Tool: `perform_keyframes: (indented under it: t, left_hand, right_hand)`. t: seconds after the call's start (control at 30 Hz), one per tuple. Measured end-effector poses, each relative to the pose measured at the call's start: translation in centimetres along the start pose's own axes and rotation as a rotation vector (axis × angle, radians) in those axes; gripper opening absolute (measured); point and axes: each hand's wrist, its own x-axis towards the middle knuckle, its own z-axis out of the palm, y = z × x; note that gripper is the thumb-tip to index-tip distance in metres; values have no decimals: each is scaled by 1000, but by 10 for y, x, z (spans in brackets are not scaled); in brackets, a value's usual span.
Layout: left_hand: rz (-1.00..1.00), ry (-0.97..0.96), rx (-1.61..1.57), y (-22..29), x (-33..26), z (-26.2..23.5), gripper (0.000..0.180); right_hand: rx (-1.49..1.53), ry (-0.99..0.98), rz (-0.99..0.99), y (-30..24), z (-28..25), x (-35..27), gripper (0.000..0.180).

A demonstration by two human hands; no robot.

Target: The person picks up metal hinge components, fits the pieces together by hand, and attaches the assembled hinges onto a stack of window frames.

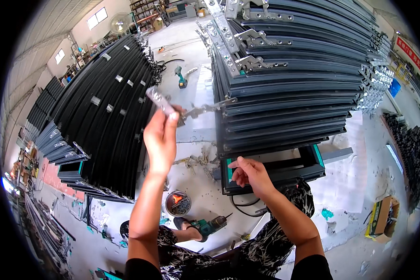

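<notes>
Hinge [193, 112] is at 11 o'clock from view centre, its plate clamped between thumb and fingers of your left hand [161, 133]. Linked arm points to about 2 o'clock; tip overlaps the right stack [289, 95] in view, can't tell if it touches. Joints look loose, so I'd keep the grip on the plate and steady the link with your right hand [252, 175] so it can't fold or scratch a profile. Pose: left forearm up from 7 o'clock, hand raised, fingers toward 12. Right forearm in from 5 o'clock, hand at 4, fingers apart and half curled, nothing visible in it, by the lower frame [308, 175].
</notes>
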Motion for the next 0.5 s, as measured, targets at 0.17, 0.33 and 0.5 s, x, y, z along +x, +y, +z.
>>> perform_keyframes:
  t: [0.17, 0.33, 0.5]
  left_hand:
    - [6, -47, 69, -7, 23, 2, 14]
    - [-2, 8, 82, -14, 28, 3, 14]
    - [-11, -15, 64, -15, 30, 7, 14]
  right_hand:
    - [-45, -12, -36, -7, 0, -6, 45]
    - [-77, -36, -39, -10, 2, -9, 45]
    - [-138, -54, -52, -9, 2, -11, 47]
